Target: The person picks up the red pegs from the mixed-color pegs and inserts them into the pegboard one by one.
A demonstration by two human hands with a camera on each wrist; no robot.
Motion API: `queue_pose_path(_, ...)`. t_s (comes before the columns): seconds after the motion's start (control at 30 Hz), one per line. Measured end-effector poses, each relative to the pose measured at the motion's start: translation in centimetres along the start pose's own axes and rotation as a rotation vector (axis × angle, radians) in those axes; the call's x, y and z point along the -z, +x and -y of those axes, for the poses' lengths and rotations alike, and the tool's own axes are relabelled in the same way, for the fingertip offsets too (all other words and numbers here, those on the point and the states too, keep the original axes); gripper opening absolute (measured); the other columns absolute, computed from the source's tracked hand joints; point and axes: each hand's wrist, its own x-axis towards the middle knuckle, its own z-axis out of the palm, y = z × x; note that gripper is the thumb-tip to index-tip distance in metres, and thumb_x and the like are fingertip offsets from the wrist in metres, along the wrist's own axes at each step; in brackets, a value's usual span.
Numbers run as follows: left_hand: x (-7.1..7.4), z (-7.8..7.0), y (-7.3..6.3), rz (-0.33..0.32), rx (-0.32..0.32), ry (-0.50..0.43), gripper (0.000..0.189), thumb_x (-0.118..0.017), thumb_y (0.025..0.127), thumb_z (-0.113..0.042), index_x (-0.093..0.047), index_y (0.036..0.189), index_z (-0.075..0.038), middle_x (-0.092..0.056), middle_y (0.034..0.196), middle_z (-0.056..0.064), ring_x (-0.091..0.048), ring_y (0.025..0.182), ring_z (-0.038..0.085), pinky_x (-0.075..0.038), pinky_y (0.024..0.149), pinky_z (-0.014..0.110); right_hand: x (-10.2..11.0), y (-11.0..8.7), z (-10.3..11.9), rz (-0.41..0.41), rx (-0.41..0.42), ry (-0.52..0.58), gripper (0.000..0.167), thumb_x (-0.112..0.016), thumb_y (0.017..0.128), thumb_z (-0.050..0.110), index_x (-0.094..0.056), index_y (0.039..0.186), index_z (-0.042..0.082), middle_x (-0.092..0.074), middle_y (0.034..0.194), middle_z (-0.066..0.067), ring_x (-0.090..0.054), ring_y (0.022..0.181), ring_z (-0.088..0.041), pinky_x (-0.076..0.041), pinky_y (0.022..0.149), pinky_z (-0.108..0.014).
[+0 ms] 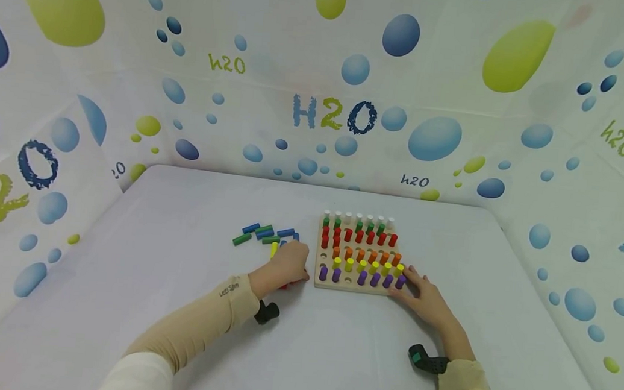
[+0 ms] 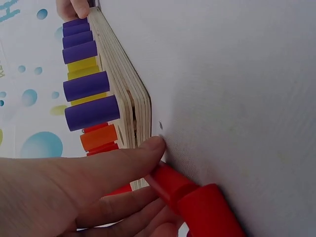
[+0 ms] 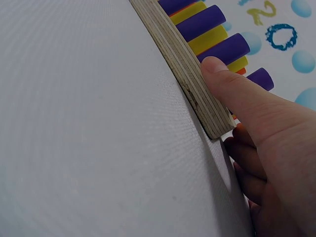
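A wooden pegboard (image 1: pixel 357 287) lies on the table, with rows of white, green, red, orange, yellow and purple pegs standing in it. To its left, my left hand (image 1: pixel 288 263) pinches a red peg (image 2: pixel 170 185) between thumb and fingers, low over the table. Another red peg (image 2: pixel 210 210) lies right against that one in the left wrist view. My right hand (image 1: pixel 426 300) holds the board's near right corner. Its thumb (image 3: pixel 215 66) presses the front edge beside a purple peg (image 3: pixel 259 79), while the other fingers lie along the right side, partly hidden.
Loose green pegs (image 1: pixel 242 239) and blue pegs (image 1: pixel 286 232) lie scattered left of the board. A yellow peg (image 1: pixel 273 250) is close beside my left hand. Several board holes, such as one at the front row, hold no peg. A patterned backdrop (image 1: pixel 253 106) stands behind the white table (image 1: pixel 207 212).
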Motion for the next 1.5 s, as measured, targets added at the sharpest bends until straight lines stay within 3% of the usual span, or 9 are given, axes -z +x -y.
queue_pose_path(0.23,0.2,0.0,0.1,0.003,-0.018,-0.038,0.025,-0.077,0.074,-0.02,-0.061,0.08,-0.001,-0.055,0.063,0.003,-0.05,0.057,0.015,-0.044,0.054,0.023,-0.2,0.0,-0.3,0.0,0.003,0.002,0.079,-0.059,0.084,0.049,-0.033,0.139,0.0,-0.019,0.146,-0.022,-0.011,0.127,-0.055,-0.014,0.098,-0.065)
queue_pose_path(0.37,0.7,0.1,0.4,0.004,0.014,-0.119,0.021,-0.073,0.078,-0.02,-0.062,0.08,-0.002,-0.056,0.061,0.003,-0.052,0.055,0.015,-0.046,0.053,0.021,-0.3,0.1,-0.4,-0.003,0.009,0.0,0.079,-0.059,0.084,0.05,-0.033,0.139,0.0,-0.019,0.146,-0.022,-0.012,0.127,-0.055,-0.015,0.098,-0.066)
queue_pose_path(0.47,1.4,0.0,0.6,-0.039,0.025,-0.174,0.02,-0.072,0.08,-0.02,-0.063,0.081,-0.002,-0.056,0.062,0.003,-0.052,0.057,0.015,-0.046,0.053,0.021,-0.2,0.1,-0.5,-0.011,0.012,0.006,0.079,-0.059,0.083,0.051,-0.034,0.139,0.001,-0.02,0.146,-0.021,-0.012,0.127,-0.055,-0.014,0.098,-0.066)
queue_pose_path(0.7,2.5,0.2,0.9,-0.139,-0.019,-0.292,0.018,-0.067,0.084,-0.021,-0.065,0.084,-0.004,-0.059,0.066,0.002,-0.053,0.058,0.014,-0.047,0.052,0.021,-0.3,0.3,-0.7,-0.01,0.012,0.002,0.08,-0.059,0.082,0.052,-0.034,0.14,0.002,-0.02,0.147,-0.02,-0.012,0.127,-0.055,-0.015,0.098,-0.065)
queue_pose_path(1.1,2.7,0.8,1.5,-0.24,-0.082,-0.451,0.018,-0.065,0.086,-0.022,-0.068,0.094,-0.007,-0.065,0.079,0.0,-0.057,0.069,0.012,-0.05,0.061,0.022,-0.2,0.1,-0.9,-0.008,-0.004,0.003,0.081,-0.059,0.082,0.052,-0.033,0.14,0.002,-0.019,0.147,-0.02,-0.011,0.128,-0.054,-0.014,0.098,-0.066)
queue_pose_path(1.27,2.8,1.1,1.8,-0.318,-0.128,-0.546,0.018,-0.064,0.087,-0.022,-0.067,0.098,-0.008,-0.067,0.088,0.002,-0.062,0.077,0.014,-0.053,0.067,0.025,-0.4,0.0,-1.0,-0.014,0.01,0.01,0.08,-0.059,0.082,0.051,-0.034,0.14,0.002,-0.02,0.146,-0.021,-0.012,0.127,-0.055,-0.015,0.098,-0.066)
queue_pose_path(1.5,3.4,0.5,2.8,-0.391,-0.184,-0.671,0.021,-0.063,0.087,-0.022,-0.067,0.1,-0.006,-0.069,0.091,0.004,-0.064,0.083,0.016,-0.052,0.073,0.028,-0.4,0.4,-1.1,-0.015,-0.012,-0.016,0.081,-0.058,0.082,0.055,-0.033,0.141,0.004,-0.02,0.147,-0.018,-0.012,0.129,-0.052,-0.015,0.099,-0.065)
